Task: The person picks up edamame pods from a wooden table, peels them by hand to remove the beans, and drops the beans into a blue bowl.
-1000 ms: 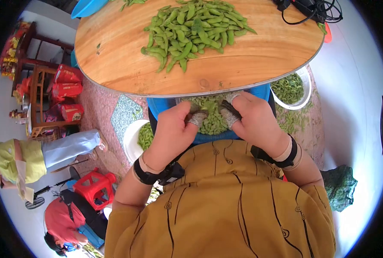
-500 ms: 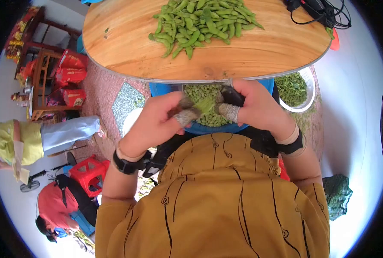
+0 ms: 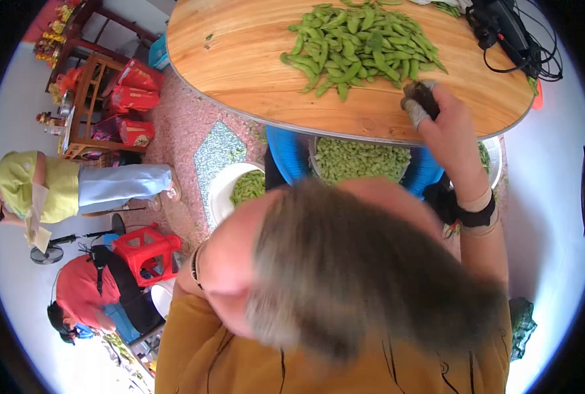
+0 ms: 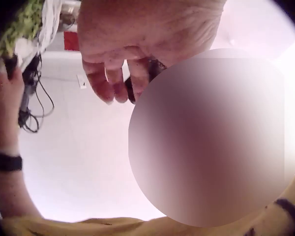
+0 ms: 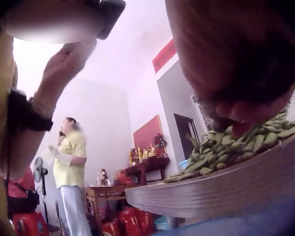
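Observation:
My left hand [image 3: 233, 243] is raised close to the head camera, large and blurred there. In the left wrist view that left hand [image 4: 147, 37] has loosely bent fingers, near a blurred-out round area. At the front edge of the wooden table [image 3: 240, 79], my right hand [image 3: 453, 131] reaches over the top with fingers bent, beside a heap of green soybean pods [image 3: 365, 46]. Grey wrapping covers its thumb, and dark covering shows on the fingers. Below the edge, shelled green beans [image 3: 358, 161] fill a container inside a blue basin [image 3: 282, 154].
A white bucket [image 3: 220, 197] of pods stands on the floor at the left, and a white basket [image 3: 495, 167] at the right. Black cables [image 3: 516, 39] lie on the table's right end. Two people are at the left, near a red stool [image 3: 148, 253].
My hands have parted from over the shelled beans, where both were around a pod. The left has risen towards the head; the right has moved up and right to the table edge.

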`<state>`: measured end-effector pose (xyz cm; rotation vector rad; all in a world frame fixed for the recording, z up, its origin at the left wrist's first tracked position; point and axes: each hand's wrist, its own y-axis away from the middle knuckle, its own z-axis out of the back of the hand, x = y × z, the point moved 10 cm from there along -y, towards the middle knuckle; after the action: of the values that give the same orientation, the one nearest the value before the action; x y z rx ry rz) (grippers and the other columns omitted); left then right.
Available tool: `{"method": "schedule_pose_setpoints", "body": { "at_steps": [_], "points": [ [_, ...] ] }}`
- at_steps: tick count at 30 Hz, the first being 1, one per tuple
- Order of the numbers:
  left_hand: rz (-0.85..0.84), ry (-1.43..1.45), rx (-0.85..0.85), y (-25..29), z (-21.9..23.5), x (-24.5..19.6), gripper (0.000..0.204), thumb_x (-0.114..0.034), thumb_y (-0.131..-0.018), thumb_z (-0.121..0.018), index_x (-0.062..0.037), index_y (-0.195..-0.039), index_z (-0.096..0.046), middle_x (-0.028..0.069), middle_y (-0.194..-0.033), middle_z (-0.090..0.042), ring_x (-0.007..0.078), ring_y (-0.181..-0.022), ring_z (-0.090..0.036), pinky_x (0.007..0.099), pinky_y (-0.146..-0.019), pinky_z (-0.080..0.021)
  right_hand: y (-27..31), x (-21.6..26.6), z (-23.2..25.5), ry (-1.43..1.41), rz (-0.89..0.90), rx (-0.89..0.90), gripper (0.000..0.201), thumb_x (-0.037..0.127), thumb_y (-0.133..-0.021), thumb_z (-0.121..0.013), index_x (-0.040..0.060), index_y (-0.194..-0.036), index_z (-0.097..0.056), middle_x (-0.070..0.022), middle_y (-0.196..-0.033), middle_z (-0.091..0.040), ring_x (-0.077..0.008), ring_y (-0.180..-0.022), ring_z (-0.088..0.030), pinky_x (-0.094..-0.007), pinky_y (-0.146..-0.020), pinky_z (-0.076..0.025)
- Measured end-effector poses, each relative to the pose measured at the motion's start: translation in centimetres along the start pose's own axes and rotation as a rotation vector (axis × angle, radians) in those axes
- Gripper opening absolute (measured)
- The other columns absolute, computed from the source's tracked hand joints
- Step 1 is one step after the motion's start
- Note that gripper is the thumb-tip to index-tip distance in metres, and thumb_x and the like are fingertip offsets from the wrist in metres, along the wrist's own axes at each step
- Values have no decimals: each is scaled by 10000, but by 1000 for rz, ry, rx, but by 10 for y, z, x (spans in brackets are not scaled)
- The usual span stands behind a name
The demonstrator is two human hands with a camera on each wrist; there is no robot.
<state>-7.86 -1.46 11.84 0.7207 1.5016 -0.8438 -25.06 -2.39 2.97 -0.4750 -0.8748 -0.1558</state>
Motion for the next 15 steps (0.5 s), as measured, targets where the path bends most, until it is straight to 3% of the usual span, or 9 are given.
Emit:
{"method": "schedule_pose_setpoints", "body": {
  "at_steps": [2,3,6,11,13,15],
  "points": [
    [172,-186,-4,42,-15,-4,244,-181,-903,-480,42,-879,-576,141,-778,-619,194,-697,-603,288,-644,-481,-14,7,-1,196,35,-13,204,148,-786,-656,-12,-857,-553,-233,-737,-590,-417,-699,-571,-423,-593,-462],
    [261,-277,-6,43,-12,-2,226,-172,-886,-486,36,-867,-571,133,-765,-613,192,-690,-600,289,-642,-478,-19,6,-4,217,132,-72,202,132,-769,-654,-9,-832,-525,-229,-733,-579,-429,-696,-557,-444,-588,-457],
    [523,-548,-5,45,-11,5,174,-146,-833,-503,19,-831,-558,108,-726,-594,187,-669,-589,291,-636,-469,-28,6,-13,380,120,-83,207,125,-751,-659,-1,-845,-525,-225,-739,-576,-429,-704,-561,-451,-597,-463],
    [938,-965,4,66,16,-7,94,-101,-746,-531,-10,-770,-536,66,-661,-563,179,-635,-571,294,-625,-453,-35,-4,-17,332,76,-74,213,132,-743,-661,0,-839,-524,-205,-759,-614,-400,-705,-587,-440,-618,-482],
    [882,-833,-42,54,17,2,93,-94,-750,-536,-10,-789,-541,64,-683,-568,178,-652,-574,294,-633,-456,-34,-11,-18,269,18,-43,216,138,-743,-664,1,-841,-530,-195,-766,-629,-389,-706,-597,-434,-627,-488],
    [732,-594,-130,27,18,19,98,-81,-759,-546,-11,-827,-552,59,-727,-578,176,-685,-582,294,-648,-463,-32,-8,-10,218,10,-77,226,162,-738,-685,4,-838,-558,-155,-739,-640,-317,-648,-613,-395,-604,-483]
  ]
}}
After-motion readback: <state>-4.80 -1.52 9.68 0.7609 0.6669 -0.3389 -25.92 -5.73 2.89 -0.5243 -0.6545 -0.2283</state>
